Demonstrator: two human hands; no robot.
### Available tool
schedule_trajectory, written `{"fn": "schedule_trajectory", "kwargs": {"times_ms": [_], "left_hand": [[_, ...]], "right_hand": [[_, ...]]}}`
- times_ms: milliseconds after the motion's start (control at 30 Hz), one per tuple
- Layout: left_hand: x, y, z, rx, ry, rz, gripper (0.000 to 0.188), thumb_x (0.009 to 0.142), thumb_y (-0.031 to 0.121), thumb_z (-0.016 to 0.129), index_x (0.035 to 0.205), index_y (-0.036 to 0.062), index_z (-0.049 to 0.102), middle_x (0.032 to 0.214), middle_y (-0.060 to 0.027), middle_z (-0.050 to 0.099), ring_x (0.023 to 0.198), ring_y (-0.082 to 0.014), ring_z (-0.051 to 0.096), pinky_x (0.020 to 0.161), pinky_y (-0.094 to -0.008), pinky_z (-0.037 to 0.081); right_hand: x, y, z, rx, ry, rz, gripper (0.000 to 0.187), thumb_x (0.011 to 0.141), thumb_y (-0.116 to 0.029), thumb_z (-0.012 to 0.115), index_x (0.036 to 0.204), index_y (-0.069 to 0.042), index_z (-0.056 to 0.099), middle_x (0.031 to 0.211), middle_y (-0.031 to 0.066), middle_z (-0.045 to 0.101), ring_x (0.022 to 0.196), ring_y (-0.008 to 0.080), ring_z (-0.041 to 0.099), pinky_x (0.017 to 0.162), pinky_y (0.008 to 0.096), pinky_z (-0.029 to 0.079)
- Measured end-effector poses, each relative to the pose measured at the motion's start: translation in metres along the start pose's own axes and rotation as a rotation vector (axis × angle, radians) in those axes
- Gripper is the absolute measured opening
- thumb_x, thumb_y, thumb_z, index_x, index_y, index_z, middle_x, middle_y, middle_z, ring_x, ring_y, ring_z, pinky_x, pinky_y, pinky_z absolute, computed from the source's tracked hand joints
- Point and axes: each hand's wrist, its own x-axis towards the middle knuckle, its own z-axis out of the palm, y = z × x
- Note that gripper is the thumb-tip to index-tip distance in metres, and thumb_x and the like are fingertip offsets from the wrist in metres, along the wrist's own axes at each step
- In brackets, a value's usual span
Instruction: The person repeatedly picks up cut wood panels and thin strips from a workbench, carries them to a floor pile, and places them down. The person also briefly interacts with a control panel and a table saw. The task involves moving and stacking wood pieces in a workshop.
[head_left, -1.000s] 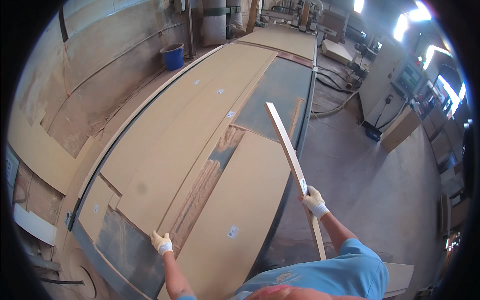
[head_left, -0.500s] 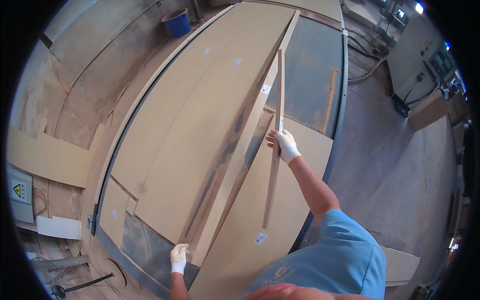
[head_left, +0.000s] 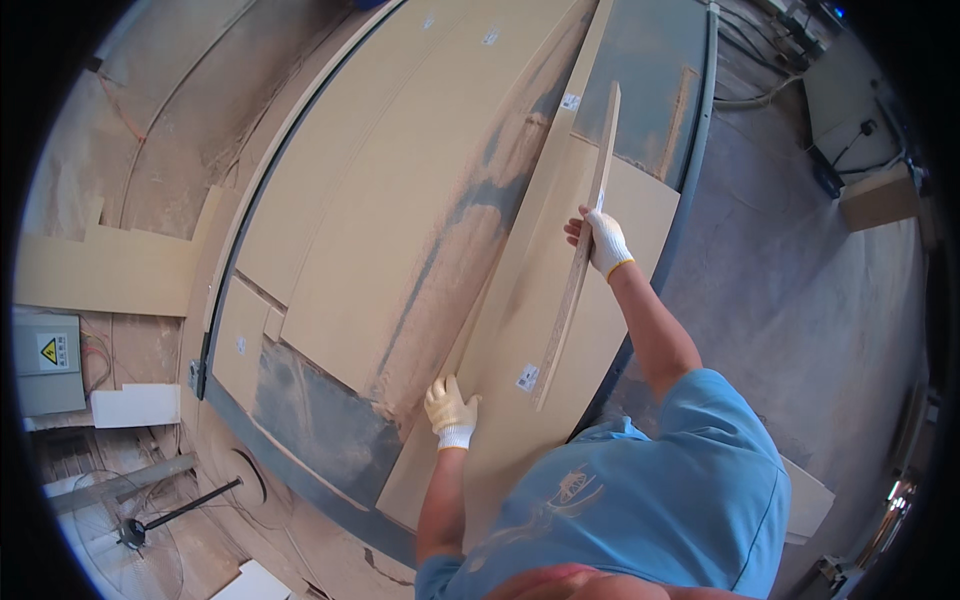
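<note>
My right hand (head_left: 603, 242), in a white knit glove, grips a long narrow wooden strip (head_left: 574, 300) near its middle and carries it slanted above the right-hand board (head_left: 630, 225). My left hand (head_left: 452, 410), gloved too, has its fingers and thumb apart. It rests at the left edge of that board, by the near end of a second long strip (head_left: 548, 150). This strip runs away from me along the board's left side and bears a white label. Whether the left fingers press on it is hard to tell.
A large beige panel (head_left: 350, 220) covers the left of the machine table (head_left: 325, 435); a dusty channel runs beside it. Beyond the left edge are a grey electrical box (head_left: 48, 385) and a standing fan (head_left: 132, 535). A cabinet (head_left: 850, 95) and a cardboard box (head_left: 880, 198) stand at right.
The long strip on the table has shifted right against the right-hand board, widening the dusty channel. My left hand has moved up and right. The held strip is raised and tilted more; the view has shifted.
</note>
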Motion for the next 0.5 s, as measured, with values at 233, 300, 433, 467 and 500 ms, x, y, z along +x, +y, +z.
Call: {"fn": "schedule_trajectory", "kwargs": {"times_ms": [233,300,433,467,500], "left_hand": [[-0.105,-0.015,-0.033,-0.202,-0.231,-0.256,0.078,0.077,0.043,0.079,0.141,0.0093,0.048,0.137,-0.0200,0.059,0.123,-0.0384,0.059,0.100,-0.0476,0.049],[-0.129,-0.011,-0.049,-0.181,-0.241,-0.271,0.078,0.077,0.045,0.078,0.142,0.0107,0.048,0.134,-0.0202,0.060,0.120,-0.0394,0.061,0.097,-0.0479,0.050],[-0.160,-0.006,-0.056,-0.072,-0.094,-0.258,0.079,0.076,0.042,0.077,0.142,0.0098,0.048,0.122,-0.0198,0.064,0.109,-0.0397,0.064,0.090,-0.0488,0.052],[-0.167,-0.010,-0.052,-0.052,-0.005,-0.198,0.079,0.076,0.041,0.077,0.143,0.0094,0.047,0.118,-0.0198,0.065,0.106,-0.0399,0.065,0.087,-0.0492,0.053],[-0.174,-0.015,-0.046,0.015,0.037,-0.226,0.079,0.076,0.041,0.077,0.142,0.0088,0.048,0.115,-0.0201,0.065,0.102,-0.0404,0.065,0.085,-0.0499,0.053]], "right_hand": [[-0.028,0.095,-0.006,-0.181,0.005,-0.002,0.030,0.085,-0.028,0.071,0.100,-0.004,0.063,0.083,0.0084,0.062,0.071,0.0193,0.061,0.065,0.0360,0.050],[-0.024,0.097,0.017,-0.219,0.022,-0.033,0.038,0.084,-0.031,0.072,0.105,-0.001,0.063,0.089,0.0096,0.064,0.079,0.0205,0.062,0.070,0.0394,0.051],[-0.024,0.090,0.054,-0.150,0.051,-0.039,0.041,0.084,-0.030,0.072,0.111,-0.001,0.062,0.098,0.0106,0.064,0.091,0.0220,0.063,0.077,0.0429,0.053],[-0.029,0.090,0.059,-0.104,0.012,-0.011,0.041,0.084,-0.030,0.072,0.112,-0.001,0.062,0.099,0.0107,0.064,0.091,0.0224,0.063,0.077,0.0432,0.053],[-0.038,0.089,0.059,-0.050,0.003,-0.002,0.041,0.085,-0.030,0.072,0.113,-0.002,0.062,0.100,0.0108,0.064,0.091,0.0229,0.063,0.078,0.0435,0.053]]}}
